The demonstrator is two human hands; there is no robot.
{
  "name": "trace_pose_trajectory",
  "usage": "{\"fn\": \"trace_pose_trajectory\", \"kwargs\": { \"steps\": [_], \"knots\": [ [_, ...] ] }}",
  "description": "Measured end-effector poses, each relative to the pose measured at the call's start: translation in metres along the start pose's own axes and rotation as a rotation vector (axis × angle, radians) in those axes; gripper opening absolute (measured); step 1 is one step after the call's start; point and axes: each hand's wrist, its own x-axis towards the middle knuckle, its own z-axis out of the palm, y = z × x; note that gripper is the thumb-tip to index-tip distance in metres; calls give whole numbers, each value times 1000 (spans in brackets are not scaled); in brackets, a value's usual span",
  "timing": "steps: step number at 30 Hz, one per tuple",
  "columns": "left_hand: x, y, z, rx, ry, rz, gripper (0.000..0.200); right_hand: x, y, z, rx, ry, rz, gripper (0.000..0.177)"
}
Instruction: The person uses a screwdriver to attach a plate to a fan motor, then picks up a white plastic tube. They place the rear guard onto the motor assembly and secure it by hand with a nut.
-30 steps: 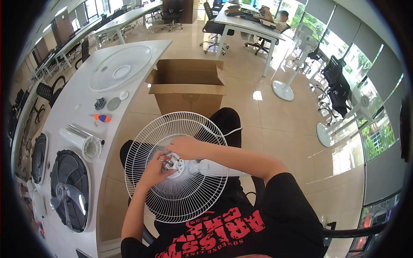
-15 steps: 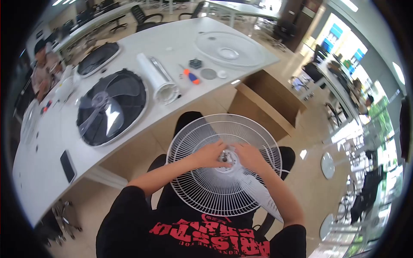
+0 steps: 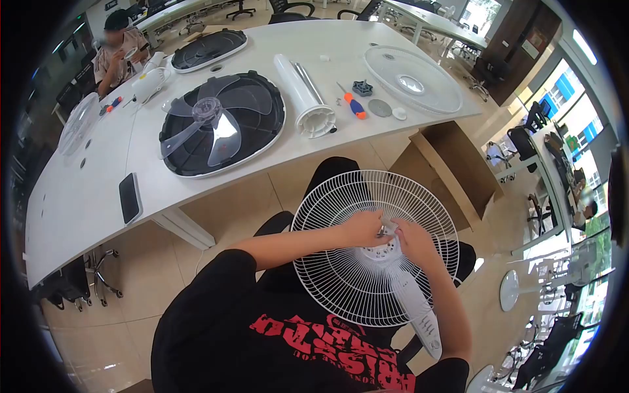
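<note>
A white wire fan grille (image 3: 327, 288) rests on my lap, with a white fan neck (image 3: 415, 304) with buttons reaching down toward my right forearm. At the grille's middle is a white hub (image 3: 380, 252) with a metal shaft. My left hand (image 3: 362, 229) is closed beside the shaft, its fingertips bent inward. Close against it, my right hand (image 3: 417, 243) is closed too, thumb and fingers pinched together. A small pale piece (image 3: 389, 226) shows between the fingertips; its kind is hard to make out.
The white table (image 3: 141, 154) ahead bears a fan blade (image 3: 208, 111) on a dark round cover, a white tube (image 3: 303, 98), a screwdriver (image 3: 354, 105), a clear round cover (image 3: 426, 82) and a phone (image 3: 130, 198). A cardboard box (image 3: 452, 167) stands right. Another person (image 3: 118, 56) sits far left.
The view has swung left, so table and grille appear further right. My hands have come closer together at the hub, and the small pale piece now shows between my fingertips.
</note>
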Motion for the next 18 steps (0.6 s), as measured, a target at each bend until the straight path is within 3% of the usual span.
{"fn": "trace_pose_trajectory", "kwargs": {
  "steps": [2, 5, 6, 9, 13, 15, 18],
  "knots": [
    [-2, 0, -9, 9, -20, -17, 66, -1, -2, -1, -6, -14, 15, 32],
    [-9, -12, -13, -157, 104, 236, 68, -3, -3, -2, -7, 30, 13, 32],
    [-12, -8, -24, -178, -13, 219, 66, -1, -4, -4, 2, 19, 26, 32],
    [-13, -29, -15, -181, 1, 330, 58, 0, -4, -6, 22, 13, 23, 32],
    [-19, -57, -23, -230, -166, 125, 47, 1, 11, 11, -13, 68, -14, 33],
    [-24, -63, -13, -285, 11, 156, 48, -4, 21, 19, -33, 90, -11, 34],
    [-26, -31, -34, -361, -53, 79, 72, -2, 15, 10, 27, 62, 17, 35]
  ]
}}
